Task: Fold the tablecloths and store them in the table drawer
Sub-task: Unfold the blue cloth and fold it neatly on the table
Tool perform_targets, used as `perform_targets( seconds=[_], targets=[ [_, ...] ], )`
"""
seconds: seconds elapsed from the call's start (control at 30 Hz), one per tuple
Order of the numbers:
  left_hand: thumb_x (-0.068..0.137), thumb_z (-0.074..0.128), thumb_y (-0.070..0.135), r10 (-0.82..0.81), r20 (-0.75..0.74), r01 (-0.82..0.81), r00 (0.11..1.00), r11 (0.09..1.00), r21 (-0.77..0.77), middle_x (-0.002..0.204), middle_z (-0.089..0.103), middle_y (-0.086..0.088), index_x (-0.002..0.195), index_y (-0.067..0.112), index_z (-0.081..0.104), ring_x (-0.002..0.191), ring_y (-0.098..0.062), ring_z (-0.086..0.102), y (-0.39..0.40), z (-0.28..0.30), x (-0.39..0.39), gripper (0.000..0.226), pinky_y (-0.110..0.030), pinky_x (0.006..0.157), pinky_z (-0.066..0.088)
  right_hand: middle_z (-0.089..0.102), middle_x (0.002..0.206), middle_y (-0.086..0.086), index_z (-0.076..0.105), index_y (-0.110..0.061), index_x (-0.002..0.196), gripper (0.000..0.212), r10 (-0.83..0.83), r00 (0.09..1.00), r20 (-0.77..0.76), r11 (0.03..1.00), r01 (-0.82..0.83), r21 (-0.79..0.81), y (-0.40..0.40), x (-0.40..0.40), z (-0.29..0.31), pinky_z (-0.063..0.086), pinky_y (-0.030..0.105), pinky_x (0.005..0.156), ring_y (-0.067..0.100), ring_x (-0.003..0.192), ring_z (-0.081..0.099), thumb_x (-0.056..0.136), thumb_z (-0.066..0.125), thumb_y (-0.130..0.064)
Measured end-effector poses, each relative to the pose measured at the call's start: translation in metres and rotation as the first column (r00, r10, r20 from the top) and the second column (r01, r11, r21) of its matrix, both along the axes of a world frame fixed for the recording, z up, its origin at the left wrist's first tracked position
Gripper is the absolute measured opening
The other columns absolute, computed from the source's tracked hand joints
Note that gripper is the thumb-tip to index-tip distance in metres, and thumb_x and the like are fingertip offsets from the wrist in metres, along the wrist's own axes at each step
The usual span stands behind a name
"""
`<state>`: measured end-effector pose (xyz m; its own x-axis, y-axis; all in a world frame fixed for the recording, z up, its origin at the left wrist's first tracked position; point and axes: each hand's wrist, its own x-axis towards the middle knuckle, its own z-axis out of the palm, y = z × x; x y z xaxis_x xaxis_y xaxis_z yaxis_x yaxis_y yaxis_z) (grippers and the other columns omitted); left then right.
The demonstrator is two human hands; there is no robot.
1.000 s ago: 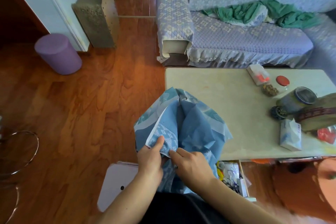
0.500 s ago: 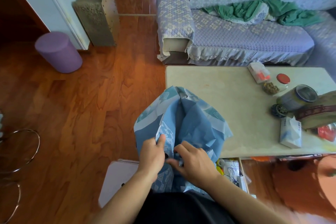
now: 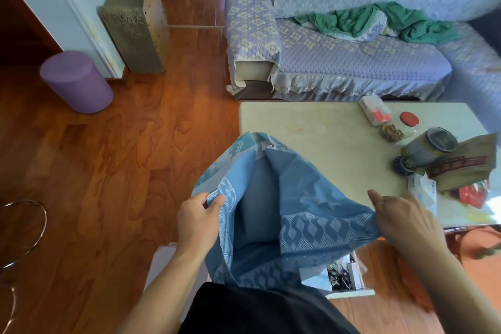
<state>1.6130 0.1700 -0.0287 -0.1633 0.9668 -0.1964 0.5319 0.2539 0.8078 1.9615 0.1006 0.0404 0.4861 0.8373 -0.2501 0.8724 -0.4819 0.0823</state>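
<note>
Left hand (image 3: 199, 221) pinches patterned edge of blue tablecloth (image 3: 282, 206), thumb over fabric, fingers curled behind. Right hand (image 3: 404, 218) grips opposite border corner, fingers mostly hidden under cloth. Hands well apart, cloth stretched between them, long axis running left-right across near table edge. Far end bunches to peak pointing away toward sofa (image 3: 339, 62), resting on table (image 3: 325, 127) corner. Lower part hangs over open drawer (image 3: 349, 276) with small clutter inside. Jars, tin, tissue pack on table's right end.
</note>
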Motion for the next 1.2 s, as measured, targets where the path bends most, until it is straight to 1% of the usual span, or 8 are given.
perform_targets(
  seconds=[0.1,0.3,0.6,0.83,0.93,1.07,1.13,1.2],
  targets=[
    [0.093,0.065,0.024,-0.027,0.027,0.027,0.999,1.0,-0.004,0.05,0.038,0.003,0.065,0.006,0.046,0.051,-0.018,0.032,-0.004,0.007,0.011,0.039,-0.036,0.052,0.027,0.061,0.123,0.022,0.061,-0.017,0.13,0.056,-0.12,0.992,-0.03,0.976,0.113,-0.185,-0.014,0.018,-0.003,0.044,0.042,0.092,0.039,0.116,0.058,0.103,0.029,-0.054],
    [0.096,0.062,0.021,-0.055,0.122,0.057,0.991,0.998,-0.013,0.048,0.044,0.014,0.06,0.02,0.041,0.049,-0.01,0.037,-0.01,0.021,0.035,0.041,-0.031,0.051,0.028,0.073,0.108,0.002,0.053,-0.012,0.13,0.041,-0.213,0.966,-0.147,0.954,0.173,-0.245,-0.023,0.025,0.005,0.058,0.038,0.075,0.026,0.085,0.072,0.094,0.063,-0.027],
    [0.089,0.068,0.018,0.055,0.551,0.004,0.833,0.994,-0.105,0.079,0.055,-0.01,0.075,0.016,0.058,0.082,-0.022,0.05,0.144,0.1,0.05,0.017,-0.037,0.073,0.039,0.061,0.09,0.029,0.055,-0.003,0.097,0.027,-0.18,0.72,-0.67,0.699,0.573,0.428,0.098,0.05,0.11,0.054,0.044,0.071,0.032,0.077,0.06,0.099,0.051,-0.029],
    [0.1,0.059,0.015,-0.278,0.745,-0.049,0.607,0.922,0.385,0.072,0.066,0.004,0.077,0.019,0.06,0.072,-0.014,0.064,0.147,0.295,0.06,0.024,-0.031,0.068,0.053,0.057,0.069,0.008,0.061,-0.013,0.072,0.051,0.208,0.726,-0.655,0.433,0.532,0.727,0.107,0.0,0.282,0.048,0.025,0.059,0.024,0.062,0.055,0.1,0.045,-0.053],
    [0.1,0.06,0.013,-0.384,0.73,0.091,0.565,0.909,0.407,0.07,0.066,0.005,0.08,0.018,0.064,0.069,-0.011,0.063,0.117,0.3,0.08,0.021,-0.028,0.068,0.053,0.058,0.069,0.005,0.061,-0.014,0.076,0.051,0.337,0.68,-0.651,0.529,0.436,0.729,0.094,-0.036,0.299,0.049,0.031,0.062,0.021,0.064,0.058,0.102,0.043,-0.053],
    [0.095,0.067,0.025,-0.312,0.716,0.183,0.625,0.95,0.255,0.094,0.066,-0.002,0.1,0.009,0.065,0.089,-0.017,0.059,0.081,0.227,0.126,0.017,-0.038,0.084,0.046,0.06,0.072,0.003,0.045,-0.015,0.084,0.021,0.41,0.879,-0.244,0.737,-0.162,0.656,0.111,-0.087,0.231,0.044,0.036,0.056,0.03,0.072,0.063,0.103,0.045,-0.023],
    [0.094,0.066,0.028,-0.207,0.726,0.147,0.656,0.978,0.146,0.078,0.057,-0.005,0.079,0.016,0.061,0.077,-0.02,0.051,0.061,0.185,0.138,0.02,-0.04,0.072,0.042,0.05,0.061,-0.004,0.046,-0.019,0.074,0.032,0.406,0.818,-0.407,0.77,-0.066,0.635,0.114,-0.105,0.171,0.032,0.033,0.054,0.019,0.061,0.053,0.104,0.045,-0.031],
    [0.097,0.065,0.024,-0.083,0.712,0.055,0.698,0.997,0.063,0.072,0.055,-0.009,0.075,0.01,0.058,0.069,-0.021,0.05,0.047,0.147,0.141,0.026,-0.04,0.063,0.042,0.05,0.057,-0.007,0.049,-0.017,0.071,0.034,0.331,0.55,-0.767,0.748,0.342,0.568,0.103,-0.119,0.112,0.037,0.031,0.056,0.01,0.054,0.047,0.101,0.055,-0.033]
  ],
)
